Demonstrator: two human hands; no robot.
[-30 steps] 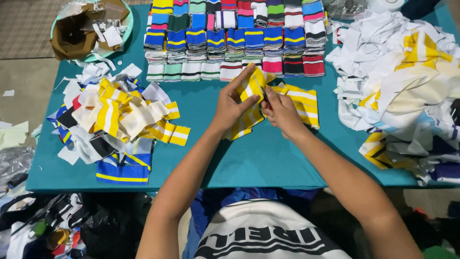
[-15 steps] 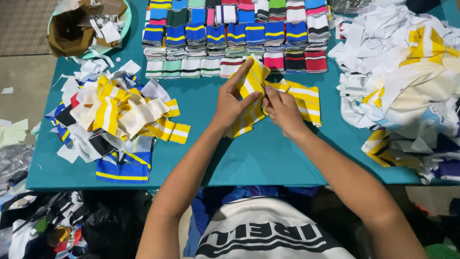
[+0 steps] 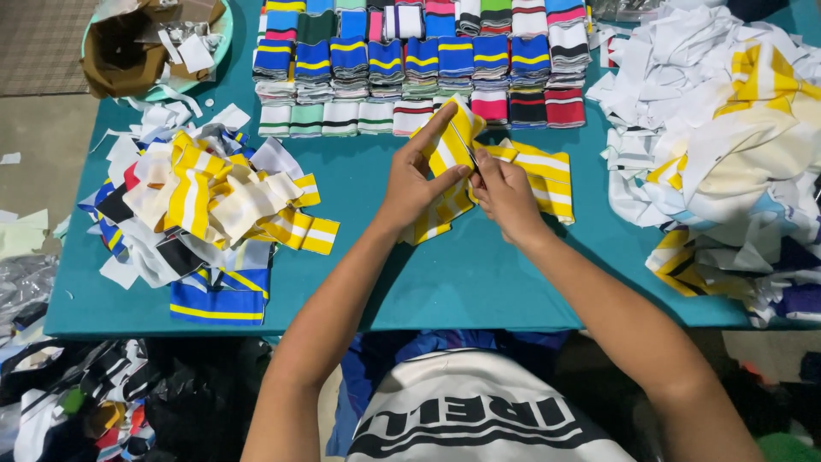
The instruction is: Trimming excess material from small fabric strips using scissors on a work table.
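Hands are meeting over the teal table [image 3: 479, 282]: the left hand [image 3: 410, 184] is pinching the yellow-and-white striped knit strip [image 3: 445, 158] from its left edge, while the right hand [image 3: 506, 192] is gripping the same strip where it is trailing rightward. Far left, a teal basin [image 3: 221, 44] is holding brown cloth and white scraps.

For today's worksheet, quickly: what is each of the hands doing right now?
Left hand: closed on the yellow-and-white striped fabric piece, fingers pinching its upper edge.
Right hand: closed, gripping the same piece beside the left.
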